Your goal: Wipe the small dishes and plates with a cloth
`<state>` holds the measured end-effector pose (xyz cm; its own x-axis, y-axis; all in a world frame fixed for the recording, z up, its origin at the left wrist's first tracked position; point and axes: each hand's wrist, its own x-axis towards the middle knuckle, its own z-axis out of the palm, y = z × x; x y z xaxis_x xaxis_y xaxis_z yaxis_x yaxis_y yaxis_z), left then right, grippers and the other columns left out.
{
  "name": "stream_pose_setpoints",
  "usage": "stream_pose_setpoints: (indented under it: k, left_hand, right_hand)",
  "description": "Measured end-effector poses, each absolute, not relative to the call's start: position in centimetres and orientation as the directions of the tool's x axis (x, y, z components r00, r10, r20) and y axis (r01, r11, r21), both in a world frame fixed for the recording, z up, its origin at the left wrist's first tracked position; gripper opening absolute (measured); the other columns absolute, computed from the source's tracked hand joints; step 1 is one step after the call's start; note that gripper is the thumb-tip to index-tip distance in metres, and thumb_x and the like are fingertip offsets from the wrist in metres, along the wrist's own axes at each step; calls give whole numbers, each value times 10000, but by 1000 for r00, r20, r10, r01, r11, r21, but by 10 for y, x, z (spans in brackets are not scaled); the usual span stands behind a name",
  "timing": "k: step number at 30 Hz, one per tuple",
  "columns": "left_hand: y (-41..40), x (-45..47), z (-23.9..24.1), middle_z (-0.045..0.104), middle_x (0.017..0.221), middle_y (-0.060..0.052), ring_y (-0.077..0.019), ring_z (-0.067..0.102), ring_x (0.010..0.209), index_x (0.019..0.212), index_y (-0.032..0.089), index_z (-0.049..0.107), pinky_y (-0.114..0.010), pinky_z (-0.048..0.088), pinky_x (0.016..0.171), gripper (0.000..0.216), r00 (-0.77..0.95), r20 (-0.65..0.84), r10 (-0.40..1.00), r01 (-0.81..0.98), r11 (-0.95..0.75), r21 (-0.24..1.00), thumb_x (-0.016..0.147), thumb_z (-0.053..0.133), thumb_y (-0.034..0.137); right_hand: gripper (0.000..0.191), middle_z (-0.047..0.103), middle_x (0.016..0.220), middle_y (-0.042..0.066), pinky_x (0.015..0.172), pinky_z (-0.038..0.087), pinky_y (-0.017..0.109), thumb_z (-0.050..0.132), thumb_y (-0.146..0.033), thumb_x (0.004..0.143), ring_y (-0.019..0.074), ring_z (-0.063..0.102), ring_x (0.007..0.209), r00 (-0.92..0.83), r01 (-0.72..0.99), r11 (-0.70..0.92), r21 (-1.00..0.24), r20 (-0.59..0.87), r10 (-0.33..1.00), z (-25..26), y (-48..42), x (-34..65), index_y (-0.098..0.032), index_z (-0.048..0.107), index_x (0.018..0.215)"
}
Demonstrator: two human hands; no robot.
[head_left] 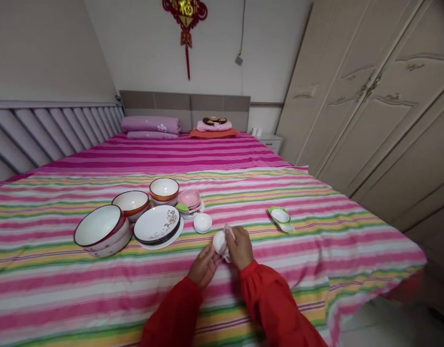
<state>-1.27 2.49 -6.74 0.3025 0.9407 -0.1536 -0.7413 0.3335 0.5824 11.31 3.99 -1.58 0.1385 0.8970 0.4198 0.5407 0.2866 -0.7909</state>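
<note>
My left hand is closed on the edge of a small white dish, held just above the striped bedspread. Pressed to the dish's right side is a crumpled white cloth or tissue, gripped in my right hand. Just beyond them lies a stack of small white dishes. To its left are a stack of plates with a dark floral print and some pink bowls with a green piece beside them. Off to the right sit green and white spoon-like pieces, nested together.
Large bowls and two brown-rimmed bowl stacks stand at the left on the bed. Folded bedding lies by the headboard. A wardrobe lines the right, a railing the left.
</note>
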Motion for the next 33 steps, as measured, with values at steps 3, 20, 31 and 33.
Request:
stream_pose_setpoints:
  k: [3, 20, 31, 33]
  left_hand:
    - [26, -14, -69, 697, 1018, -57, -153, 637, 941, 1164, 207, 552, -321, 418, 943, 346, 297, -171, 940, -762, 341, 551, 820, 565, 175]
    - [26, -14, -68, 509, 1321, -93, -195, 452, 1224, 1358, 237, 344, -357, 277, 1075, 560, 353, -16, 935, -774, 302, 557, 837, 542, 300]
    - [27, -13, -66, 613, 1175, -109, -198, 531, 1127, 1293, 149, 440, -344, 342, 1029, 485, 404, -91, 910, -782, 395, 481, 866, 469, 378]
    - [28, -13, -67, 612, 1176, -116, -206, 524, 1137, 1293, 144, 437, -360, 337, 1034, 494, 414, -94, 905, -776, 405, 483, 866, 465, 391]
  right_hand:
    - [360, 523, 565, 1, 555, 376, 271, 576, -500, 744, 155, 486, 580, 200, -11, 42, -999, 39, 979, -30, 43, 122, -169, 560, 601]
    - [182, 551, 768, 36, 695, 429, 299, 511, -308, 850, 174, 514, 762, -49, 385, 496, -779, 519, 853, -30, 7, 98, -184, 599, 749]
    - [149, 456, 795, 23, 616, 412, 240, 448, -108, 802, 146, 470, 716, -302, 675, 545, -497, 489, 819, -21, 2, 121, -187, 572, 775]
    - [156, 448, 765, 16, 618, 397, 244, 466, -73, 757, 150, 465, 712, -290, 705, 524, -478, 480, 828, -21, 7, 122, -184, 571, 727]
